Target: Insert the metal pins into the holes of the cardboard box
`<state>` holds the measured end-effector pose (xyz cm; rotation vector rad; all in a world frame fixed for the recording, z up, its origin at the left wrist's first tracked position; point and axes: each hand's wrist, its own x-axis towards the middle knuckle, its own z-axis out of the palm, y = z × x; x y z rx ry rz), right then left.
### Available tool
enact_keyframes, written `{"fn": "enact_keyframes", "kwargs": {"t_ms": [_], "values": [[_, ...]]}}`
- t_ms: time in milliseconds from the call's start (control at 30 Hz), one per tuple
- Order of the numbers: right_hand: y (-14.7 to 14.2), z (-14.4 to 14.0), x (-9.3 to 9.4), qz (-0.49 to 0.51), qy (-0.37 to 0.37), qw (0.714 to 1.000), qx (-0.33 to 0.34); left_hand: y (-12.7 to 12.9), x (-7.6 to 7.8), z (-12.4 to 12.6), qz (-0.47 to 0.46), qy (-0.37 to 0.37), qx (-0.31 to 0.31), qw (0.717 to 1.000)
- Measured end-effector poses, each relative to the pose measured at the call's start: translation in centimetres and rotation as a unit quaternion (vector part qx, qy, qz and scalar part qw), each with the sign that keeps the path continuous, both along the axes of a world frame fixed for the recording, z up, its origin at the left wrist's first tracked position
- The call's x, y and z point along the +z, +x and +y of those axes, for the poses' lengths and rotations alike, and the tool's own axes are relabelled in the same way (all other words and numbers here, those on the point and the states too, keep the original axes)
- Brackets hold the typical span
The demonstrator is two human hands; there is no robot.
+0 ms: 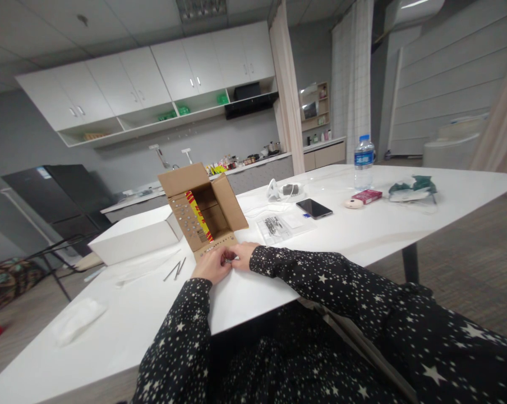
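Observation:
An open cardboard box (213,207) stands on the white table in front of me with its flaps spread. Small silvery round pieces dot its left flap, beside a red-and-yellow strip of tape (199,217); more run in a row along the front flap (220,243). My left hand (212,265) and my right hand (243,255) meet at that front flap, fingers bent and closed together. Something small and shiny shows between the fingertips, too small to name. Left of my left hand lie two thin metal rods (176,269).
A long white box (133,235) stands at left, with crumpled white plastic (80,321) nearer me. Rightward are a clear packet (274,226), a phone (314,209), a pink box (366,196), a water bottle (364,163) and a crumpled green-and-white bag (412,189).

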<state>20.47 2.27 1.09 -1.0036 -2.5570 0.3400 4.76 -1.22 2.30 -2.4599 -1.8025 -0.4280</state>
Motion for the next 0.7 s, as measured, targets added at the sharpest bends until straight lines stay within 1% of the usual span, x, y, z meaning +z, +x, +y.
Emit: {"fn": "enact_keyframes", "kwargs": {"t_ms": [133, 433, 700], "values": [[0.02, -0.06, 0.1, 0.009, -0.009, 1.0, 0.007, -0.16, -0.15, 0.09, -0.002, 0.001, -0.004, 1.0], [0.1, -0.18, 0.19, 0.001, -0.005, 1.0, -0.006, 0.49, 0.46, -0.4, -0.002, -0.008, 0.018, 1.0], [0.07, -0.27, 0.28, -0.001, -0.009, 1.0, -0.007, 0.02, 0.09, -0.12, -0.01, -0.004, 0.009, 1.0]]}}
